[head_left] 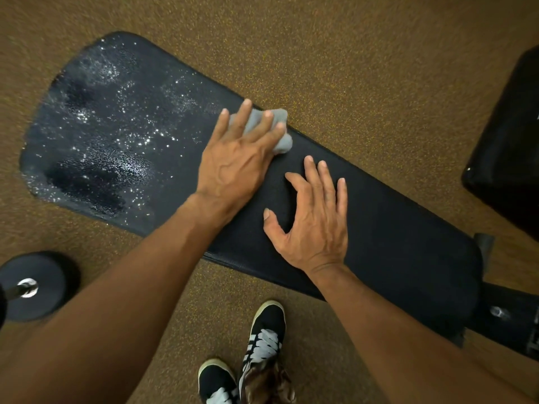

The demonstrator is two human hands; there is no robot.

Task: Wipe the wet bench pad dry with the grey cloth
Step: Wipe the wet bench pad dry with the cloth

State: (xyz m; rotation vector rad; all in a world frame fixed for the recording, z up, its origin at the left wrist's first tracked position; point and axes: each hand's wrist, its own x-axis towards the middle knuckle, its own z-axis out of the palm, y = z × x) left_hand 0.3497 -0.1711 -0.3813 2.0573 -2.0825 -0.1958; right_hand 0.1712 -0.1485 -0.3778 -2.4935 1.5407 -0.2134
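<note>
A long black bench pad runs from upper left to lower right. Its left end glistens with water droplets and wet patches; the right part looks matte. A small grey cloth lies bunched on the pad's far edge near the middle. My left hand presses flat on the cloth, fingers spread over it, hiding most of it. My right hand rests palm down on the matte part of the pad, fingers apart, holding nothing.
Speckled brown rubber floor surrounds the bench. A black dumbbell lies at the lower left. Another black pad stands at the right edge. My black shoes are below the bench, and the bench frame shows at lower right.
</note>
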